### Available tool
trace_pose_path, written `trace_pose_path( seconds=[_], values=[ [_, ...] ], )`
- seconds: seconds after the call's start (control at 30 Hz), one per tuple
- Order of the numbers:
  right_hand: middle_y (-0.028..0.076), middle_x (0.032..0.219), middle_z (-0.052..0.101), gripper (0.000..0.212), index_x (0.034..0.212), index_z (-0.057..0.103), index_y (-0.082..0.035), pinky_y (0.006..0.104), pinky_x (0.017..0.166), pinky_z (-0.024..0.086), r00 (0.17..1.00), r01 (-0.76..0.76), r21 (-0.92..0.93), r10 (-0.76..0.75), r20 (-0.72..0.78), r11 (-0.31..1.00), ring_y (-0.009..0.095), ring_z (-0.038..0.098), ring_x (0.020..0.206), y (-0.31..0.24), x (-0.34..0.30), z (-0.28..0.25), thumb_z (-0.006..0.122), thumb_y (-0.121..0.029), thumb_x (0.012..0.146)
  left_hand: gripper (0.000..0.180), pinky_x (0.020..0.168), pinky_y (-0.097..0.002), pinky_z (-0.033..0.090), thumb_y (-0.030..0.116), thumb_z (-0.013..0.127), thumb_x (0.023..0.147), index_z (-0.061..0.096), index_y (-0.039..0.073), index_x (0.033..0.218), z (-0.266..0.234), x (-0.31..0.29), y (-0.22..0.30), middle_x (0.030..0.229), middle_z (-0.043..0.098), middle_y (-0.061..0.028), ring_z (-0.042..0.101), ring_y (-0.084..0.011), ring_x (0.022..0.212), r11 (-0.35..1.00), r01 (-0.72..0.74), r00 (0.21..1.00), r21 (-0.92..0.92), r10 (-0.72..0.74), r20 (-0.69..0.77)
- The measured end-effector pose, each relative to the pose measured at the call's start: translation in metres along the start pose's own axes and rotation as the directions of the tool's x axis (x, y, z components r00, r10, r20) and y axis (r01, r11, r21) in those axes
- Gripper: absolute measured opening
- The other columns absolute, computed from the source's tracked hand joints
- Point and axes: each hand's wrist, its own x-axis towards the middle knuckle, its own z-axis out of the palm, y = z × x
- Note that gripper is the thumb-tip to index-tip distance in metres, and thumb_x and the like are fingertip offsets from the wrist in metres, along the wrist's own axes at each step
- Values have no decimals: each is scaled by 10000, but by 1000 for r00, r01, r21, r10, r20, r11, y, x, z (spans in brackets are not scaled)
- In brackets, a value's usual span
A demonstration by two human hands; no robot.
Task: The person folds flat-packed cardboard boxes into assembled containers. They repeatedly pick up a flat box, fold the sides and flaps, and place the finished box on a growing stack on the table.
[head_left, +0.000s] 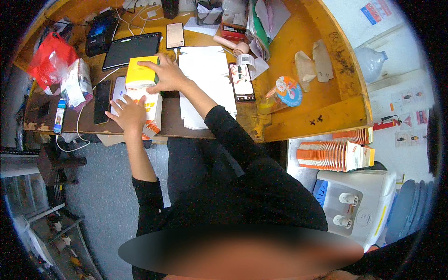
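A yellow-and-white block (pixel 141 74), apparently a carton or a stack of flat cartons, lies at the left middle of the desk. My right hand (pixel 169 74) grips it from the right, fingers over the yellow top and thumb at its near side. Just nearer me is a white stack with orange print (pixel 153 109), its layered orange edges by the desk's front. Against the left side of that stack rests my left hand (pixel 128 114), fingers spread; part of the stack is hidden under it. White flat card blanks (pixel 203 70) lie to the right of my right hand.
A lit phone (pixel 241 83) and a pink handheld fan (pixel 240 48) lie right of the blanks. Behind are a black tablet (pixel 132 50) and another phone (pixel 175 36). A dark phone (pixel 102 102) and a plastic-wrapped bundle (pixel 77 86) sit left. Orange-edged cartons (pixel 322 156) stand at right.
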Motion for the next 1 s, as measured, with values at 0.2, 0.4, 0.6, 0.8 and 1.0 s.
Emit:
trace_pose_path(
  seconds=[0.2,0.4,0.6,0.8,1.0],
  values=[
    [267,1343,397,996,1428,450,-358,579,1001,392,999,11,43,-9,-38,999,458,411,1276,7,-4,7,848,-466,521,1160,1097,-649,241,816,500,776,246,-63,1489,25,-16,21,1505,287,-334,337,-473,1378,954,-68,966,-291,-9,-257],
    [279,1416,353,1020,1440,430,-348,605,998,384,994,40,85,-31,-104,996,477,380,1308,10,-7,15,859,-468,522,1153,1091,-537,322,771,598,753,255,-52,1483,60,-21,29,1492,320,-312,366,-435,1363,948,-137,866,-288,-26,-500],
    [248,1459,315,988,1485,349,-166,550,1104,277,957,12,-23,-18,-288,1000,454,290,1373,-18,-54,5,822,-457,668,1110,1106,-515,314,762,600,760,310,-52,1458,69,-15,21,1500,307,-313,343,-425,1382,913,-202,845,-355,-20,-534],
    [246,1415,411,663,1377,504,-107,513,1086,317,910,-269,153,303,-284,951,437,350,1350,-42,-170,-16,754,-289,791,940,1101,-515,319,706,645,772,517,-55,1310,64,-14,21,1473,326,-329,338,-445,1369,954,-184,795,-235,4,-607],
    [258,1490,368,566,1333,552,-76,529,1101,340,954,-300,-236,297,-48,924,460,334,1383,-49,-223,-19,724,-247,822,534,1017,-495,407,462,622,915,619,-5,1174,28,-25,12,1313,550,-232,520,-380,1188,926,-249,828,-284,51,-559]
  ],
)
